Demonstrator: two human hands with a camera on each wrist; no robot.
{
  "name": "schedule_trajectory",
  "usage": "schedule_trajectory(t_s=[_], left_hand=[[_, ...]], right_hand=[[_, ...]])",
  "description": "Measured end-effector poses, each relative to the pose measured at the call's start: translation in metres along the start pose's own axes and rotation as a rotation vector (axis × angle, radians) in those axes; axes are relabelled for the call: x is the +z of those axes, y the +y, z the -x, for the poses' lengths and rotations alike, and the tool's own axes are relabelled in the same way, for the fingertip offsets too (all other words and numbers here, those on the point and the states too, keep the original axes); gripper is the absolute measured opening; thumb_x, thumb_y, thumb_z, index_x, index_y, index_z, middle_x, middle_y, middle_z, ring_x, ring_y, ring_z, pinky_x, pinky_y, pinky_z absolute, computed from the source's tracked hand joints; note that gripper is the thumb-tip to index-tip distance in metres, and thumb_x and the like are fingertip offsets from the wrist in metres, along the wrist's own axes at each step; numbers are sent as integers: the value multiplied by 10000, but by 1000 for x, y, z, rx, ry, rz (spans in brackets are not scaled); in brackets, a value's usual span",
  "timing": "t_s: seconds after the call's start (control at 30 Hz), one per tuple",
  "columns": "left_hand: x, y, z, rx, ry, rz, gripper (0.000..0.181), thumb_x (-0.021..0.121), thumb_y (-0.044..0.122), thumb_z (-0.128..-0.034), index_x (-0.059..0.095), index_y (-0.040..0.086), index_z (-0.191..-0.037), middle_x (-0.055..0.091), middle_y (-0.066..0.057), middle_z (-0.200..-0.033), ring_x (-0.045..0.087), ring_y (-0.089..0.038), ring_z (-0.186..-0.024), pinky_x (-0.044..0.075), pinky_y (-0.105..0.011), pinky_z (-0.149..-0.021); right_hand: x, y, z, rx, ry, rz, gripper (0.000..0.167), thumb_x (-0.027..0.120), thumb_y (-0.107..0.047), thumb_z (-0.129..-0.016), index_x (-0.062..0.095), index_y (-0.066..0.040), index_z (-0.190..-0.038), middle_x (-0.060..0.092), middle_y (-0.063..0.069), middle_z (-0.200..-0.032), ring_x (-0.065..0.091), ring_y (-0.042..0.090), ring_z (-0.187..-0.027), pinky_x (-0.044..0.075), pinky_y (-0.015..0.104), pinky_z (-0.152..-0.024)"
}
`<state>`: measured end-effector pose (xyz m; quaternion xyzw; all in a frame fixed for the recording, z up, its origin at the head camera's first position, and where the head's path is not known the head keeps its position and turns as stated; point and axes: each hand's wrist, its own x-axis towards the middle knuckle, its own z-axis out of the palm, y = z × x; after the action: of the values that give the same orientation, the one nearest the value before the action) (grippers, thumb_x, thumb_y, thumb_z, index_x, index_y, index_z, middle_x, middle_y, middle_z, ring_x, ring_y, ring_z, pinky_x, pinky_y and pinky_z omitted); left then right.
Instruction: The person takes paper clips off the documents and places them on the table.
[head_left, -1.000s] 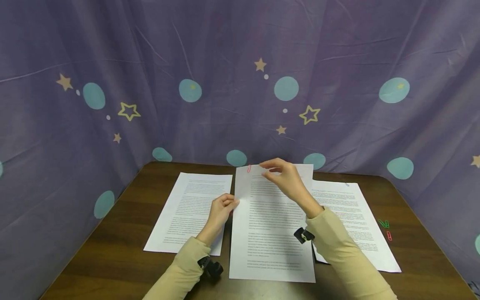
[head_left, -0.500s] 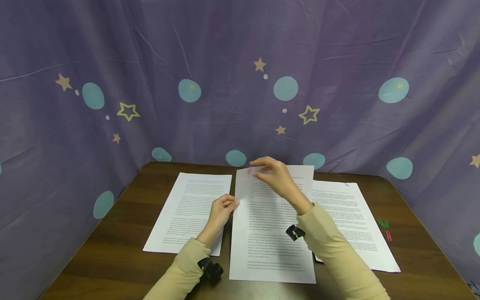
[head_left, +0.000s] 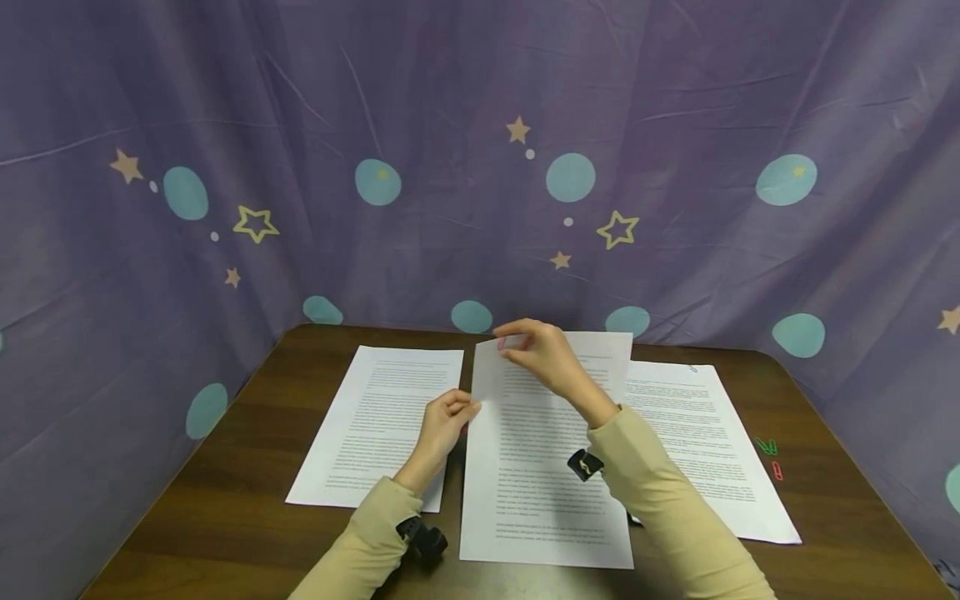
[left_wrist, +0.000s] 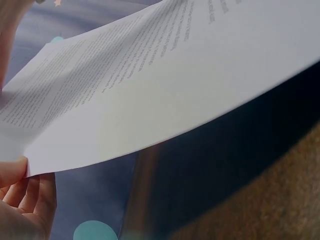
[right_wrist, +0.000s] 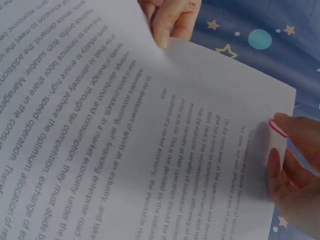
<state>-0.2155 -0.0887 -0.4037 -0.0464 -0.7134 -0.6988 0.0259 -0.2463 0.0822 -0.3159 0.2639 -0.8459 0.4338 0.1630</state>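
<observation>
A printed sheet of paper (head_left: 555,467) is held up in the middle of the head view, its top raised. My left hand (head_left: 442,425) pinches its left edge, with the thumb in front, as the right wrist view also shows. At the top edge, my right hand (head_left: 543,354) curls over the paper, thumb on the printed side. A pink paper clip (right_wrist: 278,128) sits on that edge at the tip of the right index finger, between finger and thumb. Whether further sheets lie behind this one cannot be told.
Another printed sheet (head_left: 375,425) lies flat at the left. To the right lie printed pages (head_left: 690,442) with a pale clip (head_left: 693,368) at the top. Green paper clips (head_left: 767,447) and a red paper clip (head_left: 777,471) lie on the brown table (head_left: 825,517). A purple curtain (head_left: 450,100) hangs behind.
My right hand has moved left along the sheet's top edge to the pink paper clip, and its fingers now cover part of it. The top left corner dips slightly. My left hand stays put.
</observation>
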Motion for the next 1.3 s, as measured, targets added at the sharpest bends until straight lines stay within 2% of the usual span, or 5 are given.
schedule_trajectory(t_s=[0.23, 0.4, 0.77, 1.03, 1.3], left_hand=[[1, -2, -1, 7, 1, 13, 140, 588, -53, -789, 537, -160, -863, 627, -20, -668, 436, -49, -512, 360, -156, -482], [1, -1, -1, -3, -7, 4, 128, 585, -52, -791, 543, -150, -862, 617, -12, -657, 442, -68, -522, 369, -176, -495], [-1, -25, -12, -1, -29, -6, 123, 604, -22, -795, 562, -116, -864, 625, 16, -666, 461, -66, -537, 391, -193, -502], [1, -27, -13, 34, -35, -8, 113, 601, -41, -789, 561, -132, -843, 642, -59, -700, 455, -82, -530, 387, -205, -489], [0, -26, -13, 63, -28, -30, 113, 614, -41, -778, 568, -124, -839, 640, -22, -674, 456, -56, -516, 382, -194, -488]], right_hand=[[2, 2, -1, -11, -7, 67, 206, 686, -39, -743, 679, -57, -948, 628, 37, -778, 441, 95, -549, 389, 233, -542], [2, 4, -2, -17, -10, 103, 171, 687, -50, -744, 690, -61, -914, 573, 21, -686, 399, 99, -542, 360, 230, -517], [0, 8, 2, -34, -6, 75, 151, 681, -43, -752, 688, -39, -903, 623, 45, -742, 430, 100, -559, 377, 219, -512], [-1, 11, 4, -42, 18, 31, 166, 684, -22, -742, 689, -30, -908, 642, 58, -759, 520, 121, -601, 439, 225, -553], [-1, 12, 4, -47, 33, 6, 170, 682, -6, -739, 686, -16, -909, 648, 67, -749, 550, 140, -615, 458, 230, -563]])
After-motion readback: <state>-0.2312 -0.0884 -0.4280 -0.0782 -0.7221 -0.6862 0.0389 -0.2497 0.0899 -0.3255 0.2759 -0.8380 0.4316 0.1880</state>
